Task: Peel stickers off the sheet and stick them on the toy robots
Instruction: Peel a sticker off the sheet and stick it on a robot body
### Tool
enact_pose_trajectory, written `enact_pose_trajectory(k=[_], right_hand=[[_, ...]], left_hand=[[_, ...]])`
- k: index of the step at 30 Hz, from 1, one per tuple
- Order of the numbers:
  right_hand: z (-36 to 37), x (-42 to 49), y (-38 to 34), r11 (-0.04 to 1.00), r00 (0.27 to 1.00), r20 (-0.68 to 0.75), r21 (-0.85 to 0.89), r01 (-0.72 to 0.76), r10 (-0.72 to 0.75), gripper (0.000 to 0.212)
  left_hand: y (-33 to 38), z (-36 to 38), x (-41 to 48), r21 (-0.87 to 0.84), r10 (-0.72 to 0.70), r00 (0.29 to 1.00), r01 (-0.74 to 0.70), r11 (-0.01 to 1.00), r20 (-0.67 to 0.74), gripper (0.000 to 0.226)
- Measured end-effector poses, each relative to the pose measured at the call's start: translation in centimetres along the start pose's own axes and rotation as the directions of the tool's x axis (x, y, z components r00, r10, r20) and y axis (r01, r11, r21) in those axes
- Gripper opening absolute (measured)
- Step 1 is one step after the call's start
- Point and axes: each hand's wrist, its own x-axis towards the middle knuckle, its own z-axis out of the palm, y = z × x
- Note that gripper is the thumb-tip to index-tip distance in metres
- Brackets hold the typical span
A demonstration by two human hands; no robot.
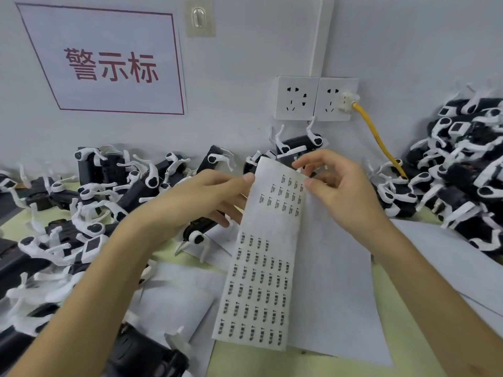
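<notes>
I hold the sticker sheet (pixel 262 270) up in front of me with both hands. My left hand (pixel 201 198) pinches its left edge near the top, with my thumb on the front and my fingers curled behind. My right hand (pixel 344 193) pinches the right edge near the top, with my thumb tip pressed on the paper just beside the top group of small black stickers and my first finger bent over the top corner. I cannot tell if a sticker is caught between those fingertips. The sheet is long and white and hangs down and bends, so its bottom end rests on a big white paper (pixel 343 300) lying on the pale green table (pixel 405 317). More rows of stickers fill the lower part of the sheet. One toy robot (pixel 197 234), black with white legs, sits right under my left hand, and I cannot tell if my fingers hold it too. A big pile of toy robots (pixel 92 202) lies on the left, and another pile (pixel 468 170) is heaped on the right by the wall. On the wall are two white sockets (pixel 296 97), a plug (pixel 347 99) with a yellow cable (pixel 377 136) running down, a white sign (pixel 109 61) with red letters, and a clear hook (pixel 198 17).
</notes>
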Motion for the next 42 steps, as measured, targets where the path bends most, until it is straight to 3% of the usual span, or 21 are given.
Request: enact_pose_trajectory(k=[5,8,11,17,32,42], right_hand=[[0.5,-0.3,-0.6,0.994,1.000,-0.001,-0.104,0.023,-0.023,0.036],[1.3,-0.7,-1.3,0.947,0.982,-0.043,-0.276,0.167,-0.186,0.024],[2.0,-1.2,-1.7,0.931,0.962,0.014,-0.250,0.268,-0.273,0.014],[2.7,-1.5,-1.5,0.954,0.980,0.067,-0.224,0.199,-0.188,0.017],[4.0,-2.0,-0.5,0.982,0.979,-0.106,-0.082,0.168,-0.176,0.010],[3.8,-1.9,-0.2,0.992,0.988,-0.100,-0.071,0.107,-0.113,0.010]], left_hand=[[0.0,0.0,-0.2,0.021,0.041,0.999,-0.041,0.999,0.029,0.023],[-0.2,0.3,0.1,-0.054,0.027,1.000,-0.027,0.998,0.001,0.019],[-0.2,0.5,0.3,-0.102,0.025,0.999,-0.029,0.994,-0.035,0.023],[-0.4,0.8,0.5,-0.132,0.041,0.998,-0.048,0.990,-0.055,0.020],[0.0,1.8,0.5,-0.237,0.063,0.997,-0.070,0.969,-0.037,0.022],[-0.6,1.9,1.1,-0.294,0.070,0.997,-0.074,0.953,-0.023,0.023]])
